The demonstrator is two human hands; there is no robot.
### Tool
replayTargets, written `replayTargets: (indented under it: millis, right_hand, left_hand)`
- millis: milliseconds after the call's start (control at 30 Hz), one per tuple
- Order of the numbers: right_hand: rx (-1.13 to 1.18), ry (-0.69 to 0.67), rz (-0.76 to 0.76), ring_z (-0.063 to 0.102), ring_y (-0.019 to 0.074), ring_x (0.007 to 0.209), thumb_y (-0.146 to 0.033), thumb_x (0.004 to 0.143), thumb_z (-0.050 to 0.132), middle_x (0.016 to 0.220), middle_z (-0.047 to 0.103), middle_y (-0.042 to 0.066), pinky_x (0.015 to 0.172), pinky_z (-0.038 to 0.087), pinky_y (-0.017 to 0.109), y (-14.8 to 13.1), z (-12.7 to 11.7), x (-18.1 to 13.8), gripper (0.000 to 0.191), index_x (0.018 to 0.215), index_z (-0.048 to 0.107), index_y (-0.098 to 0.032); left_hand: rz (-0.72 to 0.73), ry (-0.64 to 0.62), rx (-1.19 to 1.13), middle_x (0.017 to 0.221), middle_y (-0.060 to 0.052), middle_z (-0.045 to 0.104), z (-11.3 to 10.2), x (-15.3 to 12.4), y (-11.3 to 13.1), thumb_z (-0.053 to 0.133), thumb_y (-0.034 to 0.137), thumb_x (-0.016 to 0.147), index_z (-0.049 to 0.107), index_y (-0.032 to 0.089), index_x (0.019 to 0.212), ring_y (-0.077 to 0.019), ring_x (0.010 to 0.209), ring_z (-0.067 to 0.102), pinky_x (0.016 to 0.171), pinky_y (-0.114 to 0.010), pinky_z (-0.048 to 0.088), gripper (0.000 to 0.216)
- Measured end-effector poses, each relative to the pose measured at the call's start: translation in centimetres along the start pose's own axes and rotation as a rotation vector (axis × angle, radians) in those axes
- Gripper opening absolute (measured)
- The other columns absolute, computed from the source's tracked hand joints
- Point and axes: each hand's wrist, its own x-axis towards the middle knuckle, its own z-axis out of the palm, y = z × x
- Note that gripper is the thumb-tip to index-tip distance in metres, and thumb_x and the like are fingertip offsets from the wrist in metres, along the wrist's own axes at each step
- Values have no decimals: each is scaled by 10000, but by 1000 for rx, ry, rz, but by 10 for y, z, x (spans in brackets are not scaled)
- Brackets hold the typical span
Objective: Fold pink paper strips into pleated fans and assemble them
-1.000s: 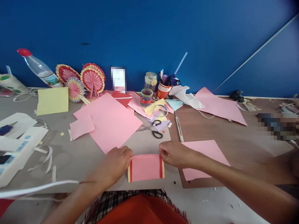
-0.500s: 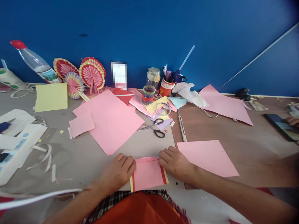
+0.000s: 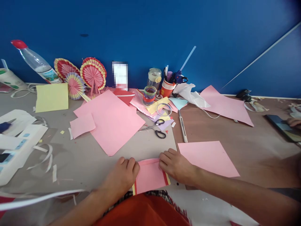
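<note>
A pink sheet of paper point(image 3: 150, 178) with red and yellow strips along its two sides lies at the table's front edge. Its far edge is folded over in a narrow band. My left hand point(image 3: 127, 172) grips the far left corner with curled fingers. At the far right corner, my right hand point(image 3: 174, 163) is closed on the same paper, thumb hidden beneath. Beyond my hands lie black-handled scissors point(image 3: 160, 134) and a white utility knife point(image 3: 182, 128). A plain pink sheet point(image 3: 209, 158) rests beside my right forearm.
Large pink sheets point(image 3: 113, 125) spread over the table's middle. Finished paper fans point(image 3: 93, 75) lean on the blue wall near a plastic bottle point(image 3: 39, 62). A red paper cup point(image 3: 167, 88) holds pens. At far right, another person's hand point(image 3: 293, 122) touches a phone point(image 3: 283, 127).
My left hand has shifted slightly right along the folded edge, and my right hand slightly left. Both keep hold of the paper.
</note>
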Motion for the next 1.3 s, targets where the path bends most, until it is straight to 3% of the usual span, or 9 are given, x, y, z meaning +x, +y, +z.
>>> replayTargets:
  millis: [200,433,567,733,900,1033,1200,1300]
  right_hand:
    - [265,-105,267,488,146,700,-111,877,409,850,570,66,648,342,279,12,-5,7,195,790,579,-147]
    - [595,-292,300,561,145,763,-182,886,413,890,587,52,662,391,253,26,-43,15,212,798,605,-167]
    - [604,-338,326,569,159,787,-248,860,481,916,589,50,650,387,254,26,-47,17,151,816,605,-175]
    - [341,-290,352,559,177,756,-262,876,471,918,594,72,637,356,282,13,-32,20,157,864,590,-159]
    - [95,-198,233,509,177,708,-104,840,441,840,579,86,641,304,310,5,-16,18,138,811,569,-143]
    - [2,-96,150,462,174,684,-19,790,445,789,556,79,632,259,324,4,-9,14,163,780,550,-143]
    - [-35,21,68,421,174,676,-45,803,468,766,533,65,632,235,330,2,-4,10,131,781,549,-146]
    - [-31,14,37,417,179,688,-34,794,468,774,533,71,635,236,330,1,-4,7,141,787,556,-144]
  left_hand:
    - [-107,-183,-99,809,-60,572,-8,11,-11,404,-45,783,540,155,847,-197,660,566,612,-344,406,250]
    - [-155,-332,-136,880,-73,599,-25,20,-14,378,-43,784,557,156,885,-216,737,600,653,-346,439,285]
    - [-169,-364,-150,896,-84,601,-29,22,-13,357,-52,771,560,147,913,-231,753,607,656,-351,442,318]
    - [-171,-342,-163,873,-89,592,-26,21,-14,389,-26,772,562,138,913,-229,737,603,646,-350,441,277]
    - [-149,-276,-118,839,-73,588,-18,17,-12,404,13,810,560,150,878,-217,701,593,629,-352,441,218]
    - [-103,-167,-53,809,-60,585,-9,12,-8,392,-15,804,556,158,854,-194,656,575,603,-338,416,244]
    - [-19,5,1,741,-48,551,-2,6,-2,419,-3,789,548,163,812,-179,593,526,559,-327,372,212]
    - [38,13,-19,755,-57,554,-4,5,1,418,8,800,550,167,802,-180,621,526,584,-330,378,206]
